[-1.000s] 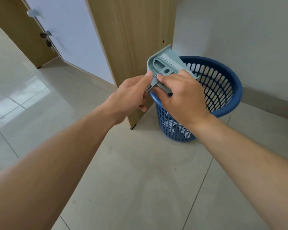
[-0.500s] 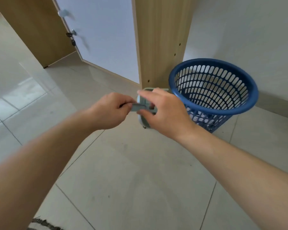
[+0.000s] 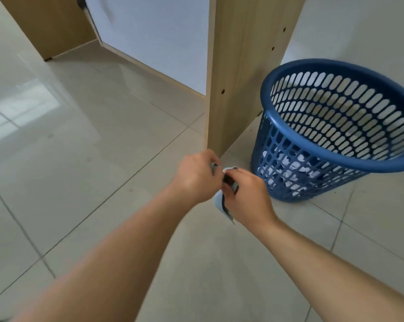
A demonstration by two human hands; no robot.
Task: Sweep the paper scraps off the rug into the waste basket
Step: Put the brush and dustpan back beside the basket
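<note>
A blue perforated waste basket (image 3: pixel 335 156) stands on the tiled floor at the right, with white paper scraps (image 3: pixel 291 167) showing through its lower holes. My left hand (image 3: pixel 196 176) and my right hand (image 3: pixel 245 194) meet low over the floor, just left of the basket. Together they grip a small pale blue-grey dustpan and brush set (image 3: pixel 220 201), mostly hidden by the fingers. The left hand pinches a grey handle end; the right hand closes over the pan. The rug is not visible.
A wooden cabinet panel (image 3: pixel 238 73) stands upright just behind my hands and left of the basket. A white door (image 3: pixel 154 36) lies beyond it. Pale floor tiles (image 3: pixel 84 159) spread to the left and in front.
Both hands have carried the dustpan set down from above the basket's rim to near the floor beside it. The view has tilted down and shifted closer.
</note>
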